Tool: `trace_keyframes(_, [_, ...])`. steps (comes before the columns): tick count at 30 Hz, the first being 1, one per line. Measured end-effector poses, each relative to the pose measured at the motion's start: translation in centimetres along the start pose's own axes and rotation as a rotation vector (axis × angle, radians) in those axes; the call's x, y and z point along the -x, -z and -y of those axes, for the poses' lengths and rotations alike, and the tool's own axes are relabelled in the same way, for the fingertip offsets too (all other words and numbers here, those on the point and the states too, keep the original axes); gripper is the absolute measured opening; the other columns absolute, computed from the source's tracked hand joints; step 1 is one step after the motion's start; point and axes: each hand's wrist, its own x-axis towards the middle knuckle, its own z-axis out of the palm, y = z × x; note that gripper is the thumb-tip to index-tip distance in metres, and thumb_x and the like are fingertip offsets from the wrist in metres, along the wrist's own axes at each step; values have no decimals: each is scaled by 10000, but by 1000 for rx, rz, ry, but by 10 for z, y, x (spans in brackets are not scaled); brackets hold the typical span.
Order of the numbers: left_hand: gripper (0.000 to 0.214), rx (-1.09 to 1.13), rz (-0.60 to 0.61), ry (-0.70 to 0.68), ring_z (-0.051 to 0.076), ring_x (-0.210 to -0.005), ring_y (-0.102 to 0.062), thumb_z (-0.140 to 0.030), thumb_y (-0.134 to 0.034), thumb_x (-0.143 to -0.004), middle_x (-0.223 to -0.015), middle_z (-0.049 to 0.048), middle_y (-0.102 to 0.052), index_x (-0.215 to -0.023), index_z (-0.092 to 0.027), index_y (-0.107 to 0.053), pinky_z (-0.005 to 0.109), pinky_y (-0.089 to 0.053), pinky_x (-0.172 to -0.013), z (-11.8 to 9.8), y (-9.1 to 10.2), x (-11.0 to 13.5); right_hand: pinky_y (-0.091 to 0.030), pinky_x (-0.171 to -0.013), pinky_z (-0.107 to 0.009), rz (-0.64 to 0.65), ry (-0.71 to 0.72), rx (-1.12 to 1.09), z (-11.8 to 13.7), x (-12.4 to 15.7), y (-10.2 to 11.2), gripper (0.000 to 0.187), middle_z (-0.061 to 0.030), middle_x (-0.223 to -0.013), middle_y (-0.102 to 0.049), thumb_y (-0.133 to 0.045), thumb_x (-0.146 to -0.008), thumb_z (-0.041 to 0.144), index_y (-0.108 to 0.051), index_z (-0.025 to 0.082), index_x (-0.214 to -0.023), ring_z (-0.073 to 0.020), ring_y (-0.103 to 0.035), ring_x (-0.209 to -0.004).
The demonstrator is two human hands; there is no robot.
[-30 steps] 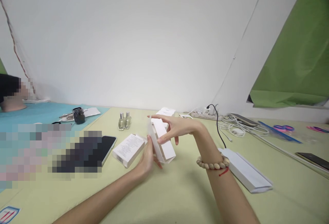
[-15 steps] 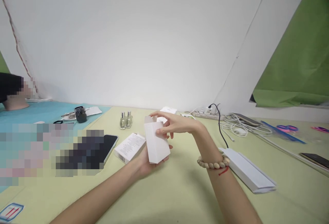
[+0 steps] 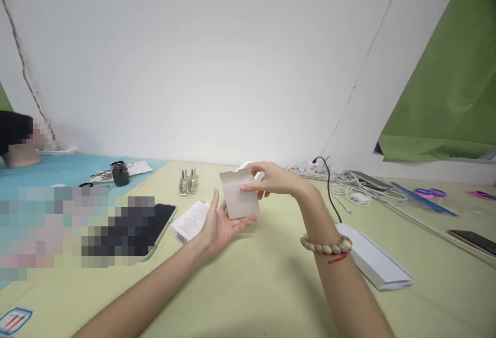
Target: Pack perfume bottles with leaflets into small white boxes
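Observation:
A small white cardboard box (image 3: 241, 201) is tilted in front of me, its top flap raised. My right hand (image 3: 267, 178) pinches it at the upper right edge between thumb and fingers. My left hand (image 3: 219, 227) is open, palm up, thumb spread, with its fingers stretched under the bottom of the box; whether they bear its weight I cannot tell. Left of that hand a printed white box (image 3: 189, 221) with a barcode lies on the table. Behind it stand two small glass bottles (image 3: 188, 183) with silver caps. Another white item (image 3: 244, 165) is partly hidden behind the held box.
A phone (image 3: 163, 224), partly blurred out, lies at left; beyond it is a dark jar (image 3: 120, 172). At right are a long white box (image 3: 377, 260), tangled white cables (image 3: 358, 196), scissors (image 3: 430, 193) and another phone (image 3: 475, 242). Another person's arm (image 3: 21, 154) rests far left.
The white box has turned and tipped in my right hand. My left hand has loosened from around it and opened, fingers now flat beneath. The view has shifted slightly.

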Motion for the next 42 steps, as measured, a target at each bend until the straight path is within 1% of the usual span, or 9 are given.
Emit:
trace_keyframes(6, [636, 42, -59, -26, 252, -1090, -537, -585, -409, -804, -1260, 167, -485, -1250, -132, -402, 387, -433, -930, 1, 3, -2, -518, -525, -250, 131, -49, -29, 13, 2, -8, 668, -89, -1027, -574, -636, -617, 609, -502, 234, -1153, -139, -629, -594])
trace_keyframes(12, [493, -200, -95, -149, 230, -998, -578, -502, -434, -829, -1165, 127, -566, -1201, -181, -477, 320, -510, -748, -5, 4, -2, -526, -515, -267, 76, -78, 6, 19, 6, -14, 910, -92, -1069, -570, -674, -611, 552, -241, 287, -1366, -131, -619, -576])
trace_keyframes(17, [525, -478, -186, -203, 185, -737, -618, -568, -358, -824, -960, 97, -634, -1157, -193, -514, 211, -444, -455, -12, 6, -5, -506, -498, -275, 75, 24, 33, 22, 2, -20, 757, -74, -1037, -591, -578, -758, 413, -170, 338, -1391, -114, -596, -535])
trace_keyframes(21, [534, -634, -249, -384, 156, -671, -583, -567, -349, -820, -943, 87, -605, -1139, -173, -514, 215, -435, -426, -27, 9, -8, -499, -516, -273, 34, 130, 9, 24, 1, -20, 574, -68, -1206, -510, -516, -803, 348, -297, 368, -1333, -82, -584, -522])
trace_keyframes(24, [495, -942, -347, -601, 134, -695, -571, -537, -377, -822, -1123, 89, -529, -1174, -206, -484, 236, -464, -493, -40, 10, -5, -488, -555, -270, -72, 172, 36, 23, 3, -14, 497, -45, -1167, -541, -483, -824, 344, -344, 359, -1300, -79, -582, -527])
trace_keyframes(28, [467, -1644, -607, -762, 192, -852, -563, -536, -466, -776, -1157, 77, -495, -1145, -253, -506, 351, -464, -742, -49, 15, 2, -457, -575, -266, -274, 157, 126, 19, 10, -4, 511, -10, -923, -632, -448, -845, 365, -285, 351, -1330, -96, -574, -502])
trace_keyframes(32, [737, -2137, -672, -554, 332, -1056, -480, -612, -613, -598, -1115, 145, -512, -1190, -194, -479, 463, -367, -873, -42, 27, 4, -429, -564, -267, -411, 133, 264, 19, 12, 1, 504, 12, -775, -640, -398, -863, 391, -266, 347, -1347, -125, -570, -511])
trace_keyframes(38, [766, -2318, -701, -190, 338, -906, -565, -541, -599, -615, -963, 157, -581, -1250, -164, -396, 427, -397, -768, -35, 36, 5, -454, -645, -300, -496, 234, 327, 19, 9, -3, 514, -4, -1213, -544, -358, -870, 337, -219, 372, -1363, -159, -609, -711])
trace_keyframes(42, [647, -2261, -770, -258, 306, -793, -588, -475, -565, -656, -899, 124, -569, -1201, -163, -409, 400, -426, -689, -40, 30, 5, -473, -752, -362, -535, 308, 316, 20, 8, -4, 533, 3, -1339, -431, -342, -872, 331, -187, 365, -1381, -219, -568, -979])
